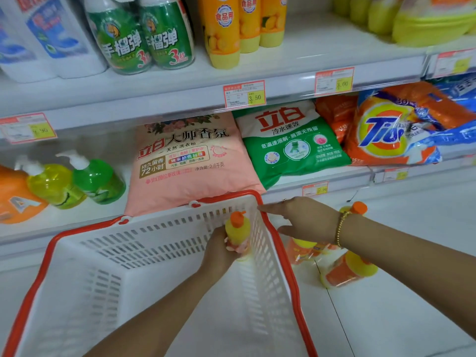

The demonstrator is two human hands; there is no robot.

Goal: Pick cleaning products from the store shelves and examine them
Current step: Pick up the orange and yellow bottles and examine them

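Observation:
My left hand [219, 249] is inside the white basket with the red rim [279, 243], wrapped around a yellow bottle with an orange cap [238, 226] held upright near the basket's far right corner. My right hand [304, 217] reaches left over the lowest shelf, fingers spread and empty, its fingertips touching the basket's red rim. A gold bead bracelet sits on that wrist. Below the right forearm, yellow-and-orange bottles [349, 270] lie and stand on the bottom shelf.
Middle shelf: a pink detergent bag [185, 161], a green-and-white bag [291, 143], an orange Tide bag [386, 130], green and yellow pump bottles [95, 179]. Top shelf: green bottles [144, 37] and yellow bottles [239, 27]. Price tags line the shelf edges.

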